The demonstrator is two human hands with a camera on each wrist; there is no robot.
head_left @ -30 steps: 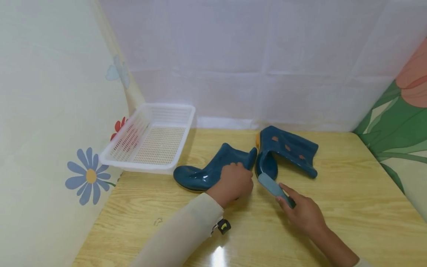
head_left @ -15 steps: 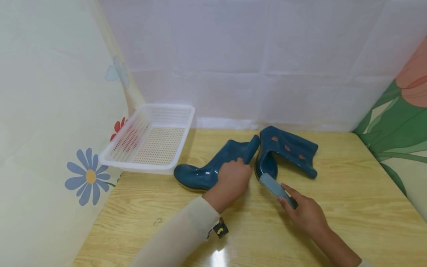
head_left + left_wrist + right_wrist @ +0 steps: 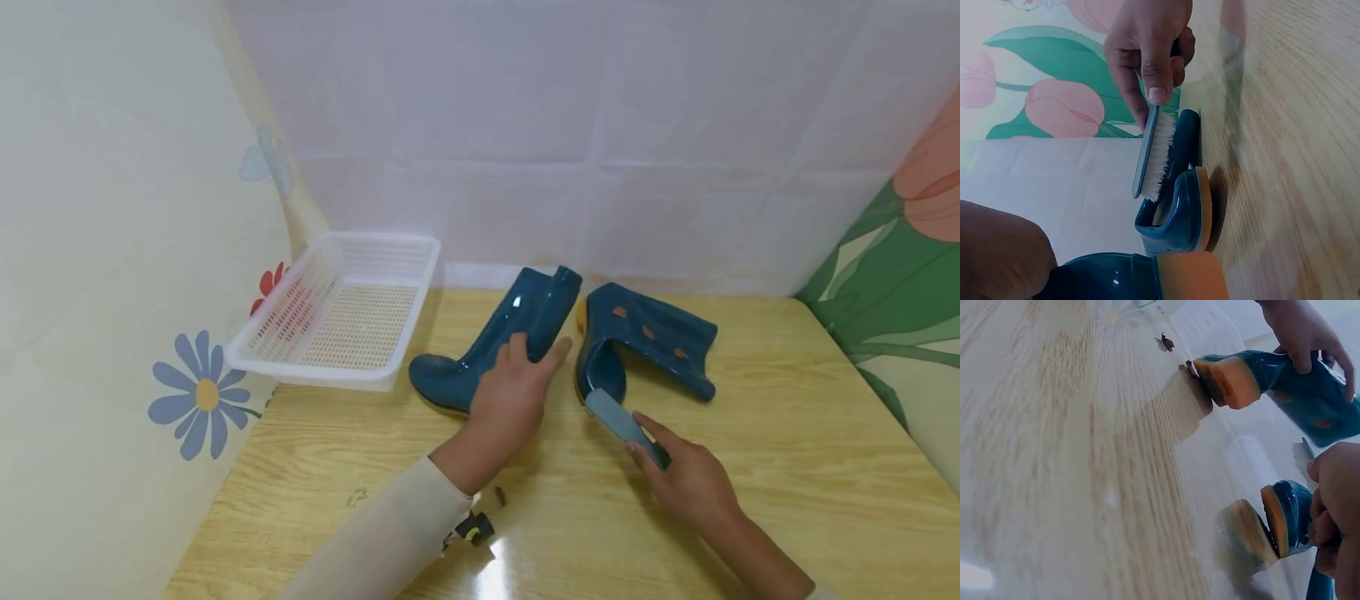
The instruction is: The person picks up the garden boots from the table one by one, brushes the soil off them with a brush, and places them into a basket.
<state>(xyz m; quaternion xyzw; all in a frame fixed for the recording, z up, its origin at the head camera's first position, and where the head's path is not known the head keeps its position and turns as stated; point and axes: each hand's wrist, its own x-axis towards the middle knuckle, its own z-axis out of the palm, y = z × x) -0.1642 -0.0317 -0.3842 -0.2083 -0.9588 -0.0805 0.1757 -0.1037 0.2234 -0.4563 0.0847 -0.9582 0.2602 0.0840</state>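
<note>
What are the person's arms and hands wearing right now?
Both hands are bare, no gloves. The left hand comes out of a long cream sleeve, with a small black and yellow device at its cuff. The right hand shows a bare forearm.

The left hand [image 3: 510,392] now grips the shaft of the left rain boot [image 3: 495,346] and raises it, so the shaft, which lay low on the wooden table [image 3: 787,467] a second ago, stands steeply up toward the back wall with its top level with the near edge of the white basket [image 3: 341,312]. The boot's toe sits slightly farther from the basket than before, and the heel is lifted off the table. The left forearm has drawn back toward the person.
</note>
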